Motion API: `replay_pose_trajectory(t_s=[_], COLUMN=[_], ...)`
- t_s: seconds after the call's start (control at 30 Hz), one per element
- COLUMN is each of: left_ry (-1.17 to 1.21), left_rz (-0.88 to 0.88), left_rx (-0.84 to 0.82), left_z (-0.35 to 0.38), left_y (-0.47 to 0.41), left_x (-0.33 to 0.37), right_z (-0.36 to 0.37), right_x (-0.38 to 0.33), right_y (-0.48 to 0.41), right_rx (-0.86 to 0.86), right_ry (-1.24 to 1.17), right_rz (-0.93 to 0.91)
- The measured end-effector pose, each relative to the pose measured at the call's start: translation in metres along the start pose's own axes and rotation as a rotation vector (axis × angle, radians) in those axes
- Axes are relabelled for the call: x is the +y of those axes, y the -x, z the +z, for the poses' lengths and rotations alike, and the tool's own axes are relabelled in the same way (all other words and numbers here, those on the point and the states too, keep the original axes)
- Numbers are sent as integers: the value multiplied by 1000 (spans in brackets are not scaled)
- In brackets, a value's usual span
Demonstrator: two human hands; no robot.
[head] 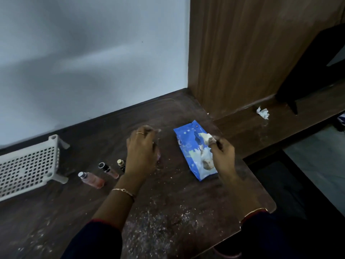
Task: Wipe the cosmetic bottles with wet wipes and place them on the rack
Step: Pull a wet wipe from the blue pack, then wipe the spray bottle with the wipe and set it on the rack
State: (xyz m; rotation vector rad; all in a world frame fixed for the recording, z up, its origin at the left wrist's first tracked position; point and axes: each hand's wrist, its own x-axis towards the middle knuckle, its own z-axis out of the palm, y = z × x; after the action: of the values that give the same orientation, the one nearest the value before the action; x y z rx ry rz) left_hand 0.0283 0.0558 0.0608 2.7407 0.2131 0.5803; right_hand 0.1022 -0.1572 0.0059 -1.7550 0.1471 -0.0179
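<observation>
Dusty dark table [173, 199] against white wall [93, 53]; right hand [223, 152] pinches wipe [205, 137]; left hand [141, 146] unclear.

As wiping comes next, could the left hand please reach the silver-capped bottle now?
Probably yes: the silver-capped bottle sits uncovered, close to the left of the left hand, nothing above it.

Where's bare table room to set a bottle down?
Bare: the back strip between the wall and the left hand; the dusty near table between both forearms. Crowded: three bottles between the rack and that hand; the right hand pinches a wipe over the wipes pack.
</observation>
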Motion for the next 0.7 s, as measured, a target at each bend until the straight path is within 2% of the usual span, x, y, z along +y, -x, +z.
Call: replay_pose_trajectory(t_s=[0.1, 0.2, 0.33, 0.5, 0.6, 0.7], left_ry=[-155, -179, -88, 32, 220, 454], left_rz=[-77, -1, 61, 6, -102, -296], left_rx=[-263, -395, -378, -298, -162, -72], left_z=[-9, -5, -6, -11, -23, -37], left_y=[-8, -14, -16, -3, 22, 61], left_x=[-20, -30, -30, -32, -32, -27], right_z=[20, 39, 53, 60, 58, 57], right_x=[-6, -10, -15, -23, -31, -32], right_y=[11, 22, 36, 53, 65, 78], right_rx=[-8, -69, -122, -164, -198, -206], right_ry=[-10, -4, 28, 80, 79, 186], right_rz=[-19, -12, 31, 20, 9, -83])
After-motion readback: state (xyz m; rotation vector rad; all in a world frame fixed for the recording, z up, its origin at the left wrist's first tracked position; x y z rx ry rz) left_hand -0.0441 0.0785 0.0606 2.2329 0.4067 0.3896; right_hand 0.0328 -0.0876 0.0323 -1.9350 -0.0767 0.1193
